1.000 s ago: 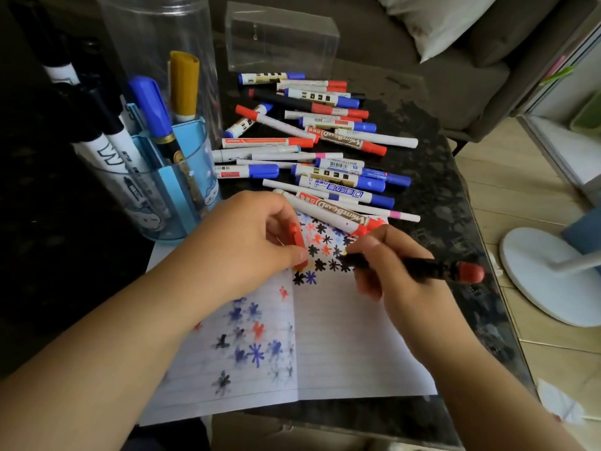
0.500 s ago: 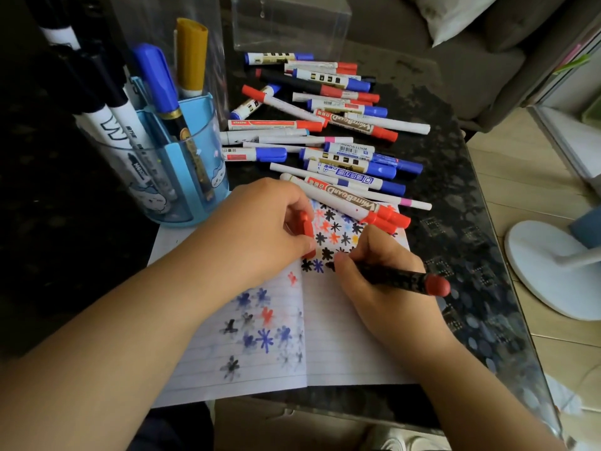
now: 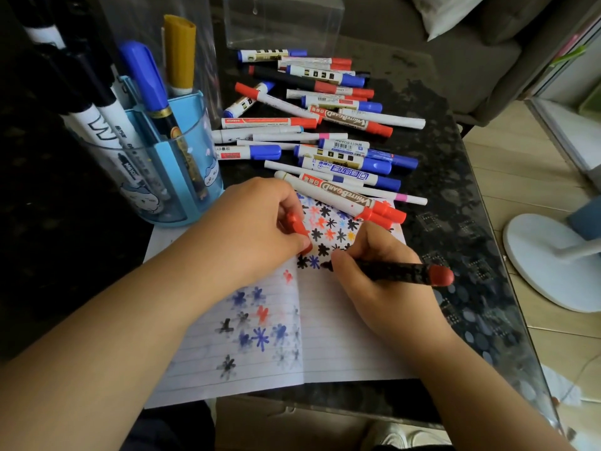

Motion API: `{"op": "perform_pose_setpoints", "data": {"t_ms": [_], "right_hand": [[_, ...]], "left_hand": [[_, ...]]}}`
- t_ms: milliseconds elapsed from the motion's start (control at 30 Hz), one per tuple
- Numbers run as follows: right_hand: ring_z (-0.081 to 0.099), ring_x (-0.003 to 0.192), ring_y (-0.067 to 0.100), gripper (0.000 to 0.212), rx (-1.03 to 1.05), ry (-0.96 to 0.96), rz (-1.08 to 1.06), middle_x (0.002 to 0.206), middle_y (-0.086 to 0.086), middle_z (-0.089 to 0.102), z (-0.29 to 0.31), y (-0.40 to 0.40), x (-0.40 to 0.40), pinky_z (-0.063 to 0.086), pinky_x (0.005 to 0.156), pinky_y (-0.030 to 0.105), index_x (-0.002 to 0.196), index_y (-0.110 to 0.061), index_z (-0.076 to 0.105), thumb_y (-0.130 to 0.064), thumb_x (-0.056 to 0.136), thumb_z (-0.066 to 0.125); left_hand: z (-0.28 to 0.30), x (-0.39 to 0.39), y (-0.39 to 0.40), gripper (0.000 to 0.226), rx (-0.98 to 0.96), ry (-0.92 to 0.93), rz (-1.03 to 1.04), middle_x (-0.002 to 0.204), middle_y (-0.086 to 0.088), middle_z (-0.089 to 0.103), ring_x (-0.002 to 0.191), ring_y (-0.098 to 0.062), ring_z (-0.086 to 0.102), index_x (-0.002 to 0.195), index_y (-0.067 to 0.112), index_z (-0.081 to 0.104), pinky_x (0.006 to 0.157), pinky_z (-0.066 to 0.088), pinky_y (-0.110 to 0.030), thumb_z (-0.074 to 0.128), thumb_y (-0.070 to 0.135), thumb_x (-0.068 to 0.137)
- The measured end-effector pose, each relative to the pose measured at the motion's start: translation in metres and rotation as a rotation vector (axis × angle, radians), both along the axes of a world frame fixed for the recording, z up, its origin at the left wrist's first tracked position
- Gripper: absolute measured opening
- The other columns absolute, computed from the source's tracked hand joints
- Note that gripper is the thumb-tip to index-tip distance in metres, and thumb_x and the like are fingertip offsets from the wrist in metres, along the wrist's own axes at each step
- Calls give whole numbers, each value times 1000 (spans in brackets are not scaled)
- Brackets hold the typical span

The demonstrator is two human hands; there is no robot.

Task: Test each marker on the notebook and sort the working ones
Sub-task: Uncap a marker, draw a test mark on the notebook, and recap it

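Note:
An open lined notebook (image 3: 341,346) lies on the dark table, covered in blue, red and black star marks. My right hand (image 3: 380,281) grips a black marker with a red end (image 3: 400,271), its tip touching the right page beside the stars. My left hand (image 3: 257,232) rests on the notebook's spine and pinches a red cap (image 3: 297,226). A pile of several red, blue and pink capped markers (image 3: 325,125) lies beyond the notebook. A blue pen holder (image 3: 182,170) at the left holds several markers upright.
A clear plastic box (image 3: 283,21) stands behind the pile. A clear cylinder (image 3: 143,27) rises behind the holder. The table's right edge (image 3: 507,288) drops to a wooden floor with a white fan base (image 3: 546,262). A grey sofa with a cushion is beyond.
My right hand has slid the marker left and down the page, its tip now below the star rows. The camera has tilted, shifting the scene slightly. My left hand keeps hold of the red cap.

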State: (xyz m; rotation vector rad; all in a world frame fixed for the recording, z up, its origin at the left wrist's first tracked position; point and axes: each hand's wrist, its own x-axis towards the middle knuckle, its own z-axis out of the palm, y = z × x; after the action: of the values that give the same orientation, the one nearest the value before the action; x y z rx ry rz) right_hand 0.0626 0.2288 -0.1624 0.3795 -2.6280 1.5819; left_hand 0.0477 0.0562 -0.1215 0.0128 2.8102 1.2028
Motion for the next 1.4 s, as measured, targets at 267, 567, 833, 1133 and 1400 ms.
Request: {"op": "perform_pose_setpoints", "data": {"t_ms": [267,567,833,1133,1400], "right_hand": [[38,49,7,28,11,-5,-10,53,-6,43,1,-1,-1,33,46,25,62,-17,43,-14,81,63],[40,47,9,24,-565,-134,-63,52,-1,52,45,6,-6,33,46,20,65,-15,56,-24,86,64],[40,40,12,22,-726,-164,-68,49,2,39,55,9,-11,36,43,17,59,-14,47,-13,81,47],[35,43,9,29,-578,-154,-43,49,-2,41,56,17,-16,31,46,22,53,-24,48,-18,79,60],[26,40,7,28,-726,-203,-111,43,-9,36,58,23,-14,24,43,20,69,-12,56,-36,84,59]], "left_hand": [[-1,-1,-1,22,7,-13,1,84,13,62,76,-4,58,84,30,59,76,52,-30,77,23,73],[12,-1,-1,14,669,-157,130,72,3,72,63,-6,65,90,15,67,63,54,-19,54,17,90],[13,0,9,29,868,-241,52,70,-4,69,61,-11,62,90,6,67,57,53,-19,55,27,73],[17,11,17,23,673,-416,-284,60,2,50,54,-9,47,78,19,67,59,48,-23,52,35,77],[17,9,30,31,667,-298,-289,54,8,34,48,-7,34,88,9,62,51,43,-22,47,35,81]]}}
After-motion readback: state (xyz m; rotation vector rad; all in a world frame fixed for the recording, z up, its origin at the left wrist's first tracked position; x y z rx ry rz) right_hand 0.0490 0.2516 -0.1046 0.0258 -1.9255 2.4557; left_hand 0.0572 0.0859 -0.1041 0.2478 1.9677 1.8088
